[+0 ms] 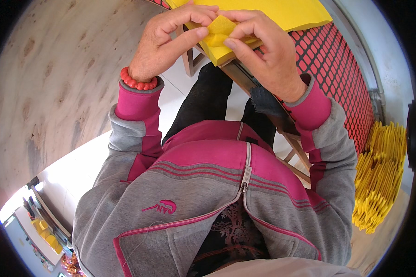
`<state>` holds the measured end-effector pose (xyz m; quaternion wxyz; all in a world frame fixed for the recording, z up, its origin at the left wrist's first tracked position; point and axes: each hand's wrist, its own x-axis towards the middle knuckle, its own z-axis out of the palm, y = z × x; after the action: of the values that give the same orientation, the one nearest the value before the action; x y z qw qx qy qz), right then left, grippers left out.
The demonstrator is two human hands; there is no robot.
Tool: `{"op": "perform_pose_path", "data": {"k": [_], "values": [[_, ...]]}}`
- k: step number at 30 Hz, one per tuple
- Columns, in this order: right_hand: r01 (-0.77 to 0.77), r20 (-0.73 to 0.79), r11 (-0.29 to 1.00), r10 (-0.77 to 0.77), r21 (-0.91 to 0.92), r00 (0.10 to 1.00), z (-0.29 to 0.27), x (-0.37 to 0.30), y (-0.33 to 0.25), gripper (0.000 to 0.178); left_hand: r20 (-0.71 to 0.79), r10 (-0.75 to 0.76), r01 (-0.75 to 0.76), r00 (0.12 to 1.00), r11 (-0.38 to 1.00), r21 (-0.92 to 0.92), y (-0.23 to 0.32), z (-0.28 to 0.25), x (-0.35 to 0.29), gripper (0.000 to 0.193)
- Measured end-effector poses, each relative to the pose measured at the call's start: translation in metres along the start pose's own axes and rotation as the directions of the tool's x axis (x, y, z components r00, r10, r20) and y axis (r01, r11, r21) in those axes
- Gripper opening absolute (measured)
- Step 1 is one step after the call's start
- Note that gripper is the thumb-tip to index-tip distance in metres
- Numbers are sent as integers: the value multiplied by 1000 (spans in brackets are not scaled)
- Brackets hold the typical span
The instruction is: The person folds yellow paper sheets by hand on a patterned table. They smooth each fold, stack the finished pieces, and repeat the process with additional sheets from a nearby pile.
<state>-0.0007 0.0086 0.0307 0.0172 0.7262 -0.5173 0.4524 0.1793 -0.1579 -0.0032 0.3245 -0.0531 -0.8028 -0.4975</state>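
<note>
At the top of the view I hold a small folded piece of yellow paper-like sheet (221,27) between both hands. My left hand (171,39), with a red bead bracelet (136,81) at the wrist, pinches its left side with thumb and fingers. The fingers of my right hand (268,51) are bent, with thumb and forefinger closed on its right side. Under and behind the hands lies a thick layer of larger yellow sheets (286,11); their near corner (219,54) juts over the table edge. Whether the piece is separate from this layer is hard to tell.
A red and black patterned cover (330,60) lies on the table to the right. Beyond it, a tall pile of folded yellow pieces (381,180) stands low at the right. A brown-marked pale board (64,78) fills the left. Dark cloth (266,101) hangs by the table edge.
</note>
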Motion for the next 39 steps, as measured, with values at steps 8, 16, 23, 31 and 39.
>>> {"op": "perform_pose_path", "data": {"k": [8, 16, 23, 31, 39], "values": [[-115, 53, 993, 113, 35, 992, -4, -3, -2, 10, 24, 42, -42, 999, 999, -13, -5, -1, 0, 15], [-115, 56, 987, 110, 110, 992, -5, 2, 0, 15, -29, 47, -43, 998, 992, 117, 3, 9, 2, 12], [-579, 0, 751, 611, 318, 792, -63, -19, -44, 11, -190, 57, 4, 980, 952, 306, -2, 24, 3, 6], [-464, 346, 885, 444, -28, 827, -29, -153, -88, 20, -359, -16, -25, 933, 994, -109, -12, 39, 10, 11], [-307, 134, 722, 483, -621, 865, 2, -261, 6, 21, -393, -42, 7, 919, 996, -90, 3, 40, 10, 16]]}}
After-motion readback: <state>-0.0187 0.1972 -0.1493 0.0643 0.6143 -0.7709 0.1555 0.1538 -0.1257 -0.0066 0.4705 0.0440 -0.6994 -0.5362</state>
